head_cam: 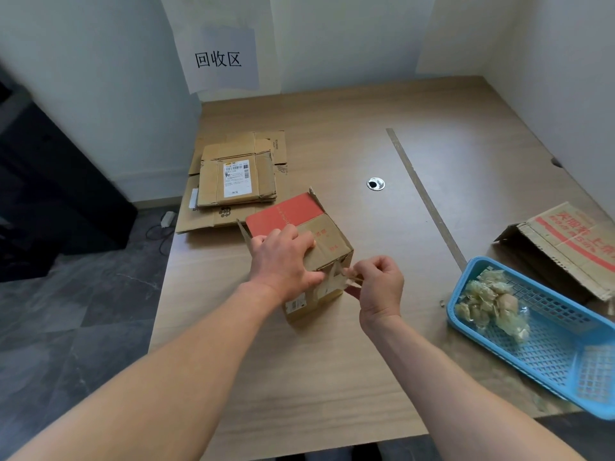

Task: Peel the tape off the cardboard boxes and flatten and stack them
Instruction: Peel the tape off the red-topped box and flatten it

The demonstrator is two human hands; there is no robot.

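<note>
Tabletop (332, 377) of pale wood carries all we work with. At its right edge lies a big printed carton (572, 247), cut off by the frame, so we cannot tell whether it is fully flattened. At the far left, below the wall sign (218, 59), sits the stack of flattened boxes (236, 181), which we take to be the finished pile. The blue basket (552, 354) lies near our right side, handy for scraps. It holds crumpled wads (489, 304) that look like peeled tape.

Between stack and basket, right in front of us, stands the small box (332, 241), upright and not yet flattened, with flaps raised at its far side. Our left grip (283, 261) lies spread over its top, fingers flat and pressing, we judge to steady it against the pull. Our right grip (379, 284) is curled closed, pinching the tape strip (336, 277) at the near corner, where it is partly lifted. How far the tape runs beneath the left grip is hidden.
</note>
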